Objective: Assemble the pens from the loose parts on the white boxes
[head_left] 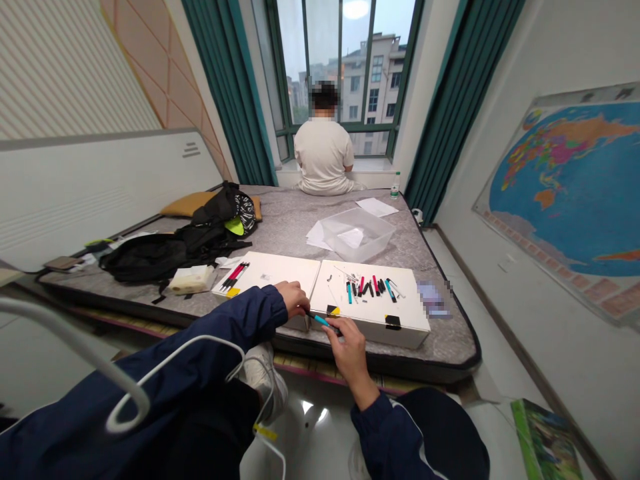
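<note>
My left hand (293, 298) and my right hand (349, 347) meet at the front edge of the mattress and together hold a teal pen (321, 321). Both hands are closed in a pinch on it, the left at one end, the right at the dark end. Just behind them lie two white boxes. The right white box (400, 303) carries several loose pens and pen parts (369, 288) in teal, red and black. The left white box (280, 270) carries a few red and black pens (234, 275) at its left corner.
A clear plastic bin (357, 232) and loose papers (377, 207) lie further back on the grey mattress (290, 223). Black bags (185, 243) sit at left. A person in a white shirt (323, 153) sits facing the window. A world map (575, 187) hangs at right.
</note>
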`<action>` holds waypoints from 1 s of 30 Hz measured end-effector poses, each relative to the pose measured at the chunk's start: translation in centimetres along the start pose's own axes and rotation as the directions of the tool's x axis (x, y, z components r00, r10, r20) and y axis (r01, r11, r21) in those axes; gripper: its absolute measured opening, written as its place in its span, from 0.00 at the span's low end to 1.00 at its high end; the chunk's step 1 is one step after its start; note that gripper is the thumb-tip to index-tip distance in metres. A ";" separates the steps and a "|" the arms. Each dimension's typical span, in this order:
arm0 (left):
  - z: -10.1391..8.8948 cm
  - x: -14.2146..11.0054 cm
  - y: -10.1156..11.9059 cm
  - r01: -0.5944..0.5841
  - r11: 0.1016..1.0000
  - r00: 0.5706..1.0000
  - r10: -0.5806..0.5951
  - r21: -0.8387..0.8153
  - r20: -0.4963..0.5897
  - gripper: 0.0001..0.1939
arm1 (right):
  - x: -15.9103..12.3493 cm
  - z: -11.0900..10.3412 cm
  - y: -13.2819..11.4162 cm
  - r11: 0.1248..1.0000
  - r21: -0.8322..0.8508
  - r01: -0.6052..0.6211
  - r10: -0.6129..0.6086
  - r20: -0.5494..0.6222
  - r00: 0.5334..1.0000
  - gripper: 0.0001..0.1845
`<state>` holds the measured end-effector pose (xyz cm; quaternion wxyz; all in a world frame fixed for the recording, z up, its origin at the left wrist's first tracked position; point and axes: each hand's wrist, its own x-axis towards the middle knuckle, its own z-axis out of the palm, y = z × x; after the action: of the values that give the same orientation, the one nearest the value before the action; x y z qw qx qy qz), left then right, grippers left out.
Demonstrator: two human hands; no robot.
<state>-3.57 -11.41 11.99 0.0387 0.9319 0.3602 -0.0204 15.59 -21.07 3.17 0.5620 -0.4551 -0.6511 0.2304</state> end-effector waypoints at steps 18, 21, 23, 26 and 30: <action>0.0 0.5 1.7 0.008 0.995 0.972 0.016 -0.100 0.234 0.18 | 0.3 0.8 -1.5 1.000 -0.029 0.011 -0.009 0.064 0.998 0.05; 0.5 0.7 1.7 0.031 0.997 0.977 -0.017 -0.064 0.213 0.13 | 0.5 0.8 -1.7 1.000 -0.003 -0.007 0.008 0.082 0.997 0.07; 0.4 0.8 1.3 0.062 0.996 0.985 -0.052 -0.057 0.163 0.11 | 0.8 0.6 -1.4 0.998 0.016 -0.053 0.052 0.077 0.996 0.10; 0.2 0.6 0.6 0.121 0.976 0.992 -0.112 -0.181 0.058 0.09 | 2.4 -0.4 -0.2 0.987 0.033 -0.155 0.153 0.071 0.986 0.12; 0.7 0.3 -0.7 0.161 0.801 0.967 -0.246 -0.577 -0.072 0.07 | 7.4 -3.0 3.1 0.982 -0.086 -0.166 0.175 0.119 0.977 0.11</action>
<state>-3.82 -10.70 11.18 0.2853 0.8329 0.4498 0.1502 19.82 -13.92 5.36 0.4804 -0.5148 -0.6520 0.2812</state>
